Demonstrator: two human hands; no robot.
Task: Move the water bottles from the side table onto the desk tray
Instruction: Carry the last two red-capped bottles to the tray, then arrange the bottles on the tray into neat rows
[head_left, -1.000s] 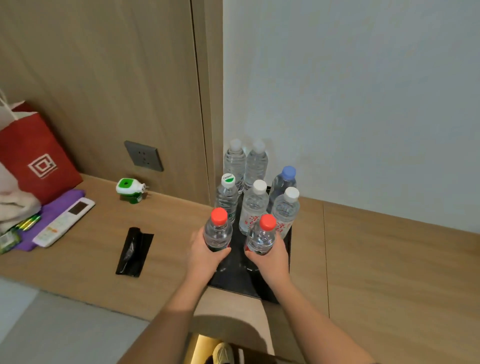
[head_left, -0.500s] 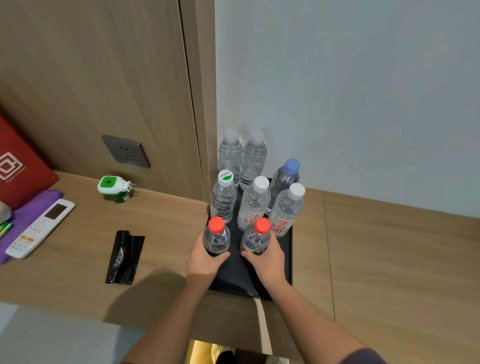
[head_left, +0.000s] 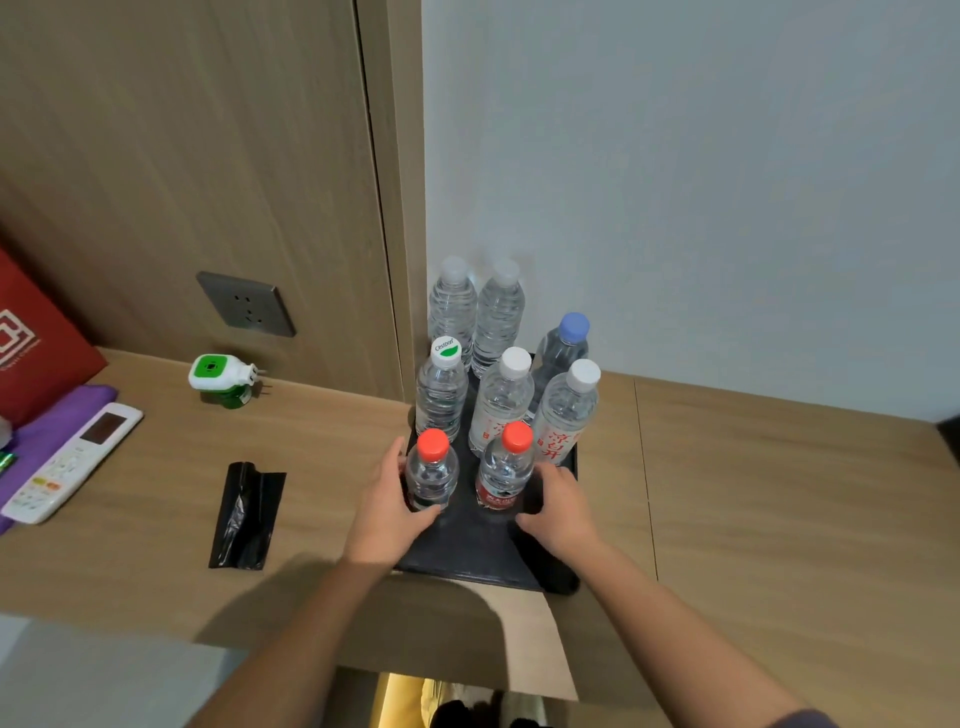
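Note:
Two red-capped water bottles stand upright at the front of the black tray (head_left: 467, 556) on the wooden desk. My left hand (head_left: 384, 512) is wrapped around the left red-capped bottle (head_left: 431, 473), thumb at its base. My right hand (head_left: 561, 512) sits just right of the right red-capped bottle (head_left: 504, 467), with its fingers spread and loosened from it. Behind them on the tray stand several more clear bottles: a green-and-white-capped one (head_left: 441, 395), two white-capped ones (head_left: 501, 400) (head_left: 569, 410) and a blue-capped one (head_left: 563, 348).
Two more clear bottles (head_left: 475, 312) stand against the wall behind the tray. A black plastic bag (head_left: 247, 514), a green plug-in device (head_left: 221, 376), a white remote (head_left: 72, 460) on purple cloth and a red paper bag (head_left: 36, 348) lie to the left. A wall socket (head_left: 247, 304) sits above.
Both red-capped bottles have come down onto the front of the tray. My right hand has eased off its bottle, while my left hand stays around the other.

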